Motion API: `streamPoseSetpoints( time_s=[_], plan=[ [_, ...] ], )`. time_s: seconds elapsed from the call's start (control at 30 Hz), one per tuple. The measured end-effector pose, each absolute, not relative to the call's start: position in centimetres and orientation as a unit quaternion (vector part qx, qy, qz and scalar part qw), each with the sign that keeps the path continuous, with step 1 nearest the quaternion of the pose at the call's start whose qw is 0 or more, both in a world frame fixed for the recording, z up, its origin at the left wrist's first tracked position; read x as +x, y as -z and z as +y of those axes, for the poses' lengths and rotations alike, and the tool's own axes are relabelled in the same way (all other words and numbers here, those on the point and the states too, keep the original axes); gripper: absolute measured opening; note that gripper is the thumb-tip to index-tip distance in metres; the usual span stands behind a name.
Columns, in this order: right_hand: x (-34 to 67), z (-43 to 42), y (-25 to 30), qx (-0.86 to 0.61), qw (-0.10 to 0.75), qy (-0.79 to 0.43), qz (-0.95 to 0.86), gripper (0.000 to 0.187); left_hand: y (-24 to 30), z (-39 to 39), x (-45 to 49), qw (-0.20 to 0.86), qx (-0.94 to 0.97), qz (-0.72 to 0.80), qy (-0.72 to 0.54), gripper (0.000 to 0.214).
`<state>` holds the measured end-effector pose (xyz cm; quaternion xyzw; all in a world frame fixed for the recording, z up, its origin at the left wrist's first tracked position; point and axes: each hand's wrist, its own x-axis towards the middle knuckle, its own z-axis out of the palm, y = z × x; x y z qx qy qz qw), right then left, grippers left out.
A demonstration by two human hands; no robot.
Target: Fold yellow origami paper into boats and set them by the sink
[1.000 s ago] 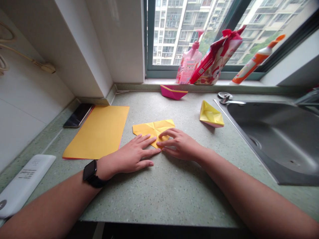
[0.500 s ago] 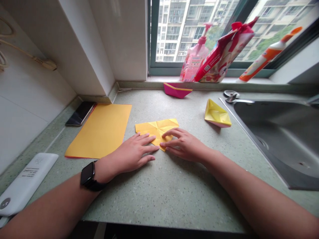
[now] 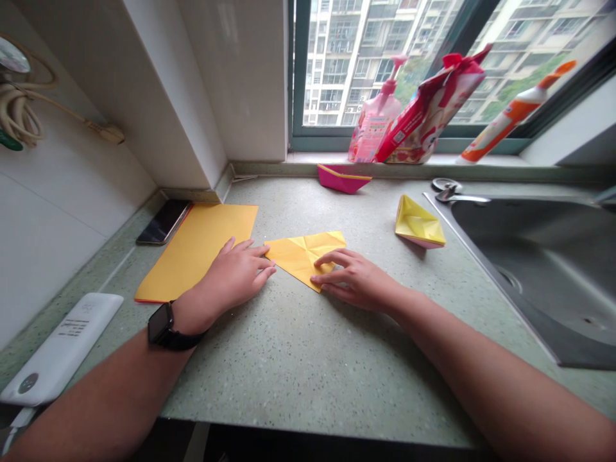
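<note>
A folded, creased yellow paper (image 3: 301,254) lies flat on the speckled green counter (image 3: 308,366). My right hand (image 3: 353,280) rests on its near right corner, fingers stretched and pressing the paper down. My left hand (image 3: 233,276), with a black watch (image 3: 162,326) on the wrist, lies flat at the paper's left tip, fingers extended and touching its edge.
A stack of orange-yellow sheets (image 3: 199,247) and a phone (image 3: 163,221) lie left. A pink paper boat (image 3: 341,178) and a yellow paper boat (image 3: 418,222) sit behind. A steel sink (image 3: 543,256) is right. Bottles and a red pouch (image 3: 428,102) stand on the sill. A white power bank (image 3: 60,350) lies near left.
My left hand has slid left along the paper, from its near corner to its left tip. My right hand has stayed on the near corner. The view shifted slightly.
</note>
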<state>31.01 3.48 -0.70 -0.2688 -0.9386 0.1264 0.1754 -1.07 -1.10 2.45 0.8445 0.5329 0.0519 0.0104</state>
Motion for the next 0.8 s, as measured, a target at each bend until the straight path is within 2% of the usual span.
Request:
streamPoseSetpoints(
  time_s=[0.33,0.43,0.6,0.8],
  plan=[
    [31.0,3.8,0.9,-0.251,0.177,-0.118,-0.944,0.022,-1.7,-0.5,-1.4,-0.045,0.822,0.543,-0.167,0.033],
    [31.0,3.9,0.9,-0.246,0.183,-0.107,-0.946,0.021,-1.5,-1.1,-0.4,0.010,0.873,0.453,-0.180,0.038],
    [31.0,3.7,0.8,-0.218,0.190,-0.112,-0.951,0.028,-0.8,-2.1,1.2,0.109,0.928,0.342,-0.097,0.057],
    [31.0,4.0,1.1,-0.247,0.214,-0.115,-0.938,0.025,-0.6,-1.8,1.9,0.126,0.924,0.350,-0.089,0.048]
  ],
)
